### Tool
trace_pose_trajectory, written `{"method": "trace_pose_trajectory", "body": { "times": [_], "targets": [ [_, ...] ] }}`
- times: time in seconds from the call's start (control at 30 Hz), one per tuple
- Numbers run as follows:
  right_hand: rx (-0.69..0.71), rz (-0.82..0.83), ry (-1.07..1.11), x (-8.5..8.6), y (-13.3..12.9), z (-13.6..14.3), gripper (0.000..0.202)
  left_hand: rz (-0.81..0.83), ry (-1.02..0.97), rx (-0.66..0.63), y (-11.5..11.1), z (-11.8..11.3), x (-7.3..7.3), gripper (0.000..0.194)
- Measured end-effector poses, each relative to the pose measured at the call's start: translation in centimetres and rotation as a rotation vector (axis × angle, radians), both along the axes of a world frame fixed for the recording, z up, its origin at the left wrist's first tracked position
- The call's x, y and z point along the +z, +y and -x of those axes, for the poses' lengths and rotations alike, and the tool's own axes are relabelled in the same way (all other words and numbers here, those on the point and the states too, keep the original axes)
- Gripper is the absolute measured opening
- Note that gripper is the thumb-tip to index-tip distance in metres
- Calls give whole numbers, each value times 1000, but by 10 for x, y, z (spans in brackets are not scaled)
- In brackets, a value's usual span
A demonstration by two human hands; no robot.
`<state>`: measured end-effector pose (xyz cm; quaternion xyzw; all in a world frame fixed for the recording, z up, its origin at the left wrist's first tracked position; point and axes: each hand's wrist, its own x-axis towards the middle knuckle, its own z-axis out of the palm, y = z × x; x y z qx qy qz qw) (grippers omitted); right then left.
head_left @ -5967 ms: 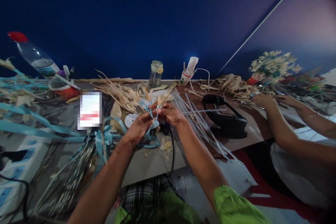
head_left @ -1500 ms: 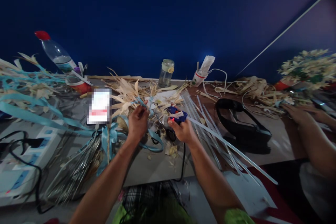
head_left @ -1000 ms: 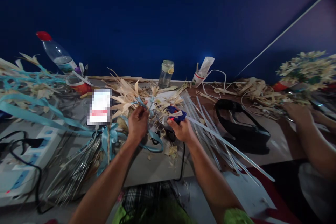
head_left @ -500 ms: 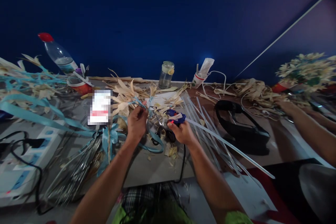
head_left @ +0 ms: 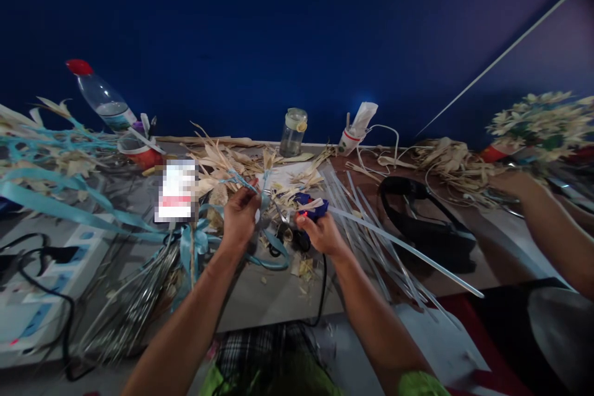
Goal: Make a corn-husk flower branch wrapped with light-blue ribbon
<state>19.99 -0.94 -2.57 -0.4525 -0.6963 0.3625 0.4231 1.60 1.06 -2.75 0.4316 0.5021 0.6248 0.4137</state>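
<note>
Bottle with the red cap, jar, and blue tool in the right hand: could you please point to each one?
Bottle [head_left: 96, 89]: head view, on its clear upper side.
Jar [head_left: 291, 140]: head view, on its clear body.
Blue tool [head_left: 320, 212]: head view, on its blue body.

The ribbon [head_left: 193, 241] has a smooth satin sheen, while the husks [head_left: 223, 158] look dry, papery and matt. Clear, glossy plastic forms the bottle [head_left: 99, 94]. The thin rods [head_left: 148, 297] shine like metal, though dim light leaves that uncertain.
</note>
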Motion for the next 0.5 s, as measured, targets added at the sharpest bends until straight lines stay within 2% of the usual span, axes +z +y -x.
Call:
{"method": "trace_pose_trajectory", "body": {
  "times": [0.2,0.4,0.5],
  "targets": [
    [25,4,-13,-5,4,-3,35,46,-109,-7,0,0,-1,16],
    [35,-10,110,-2,4,-1,37,69,-220,-109,-2,-1,2,20],
    [44,12,102,-2,2,-1,37,60,-257,-124,-2,-2,1,21]
  ]
}}
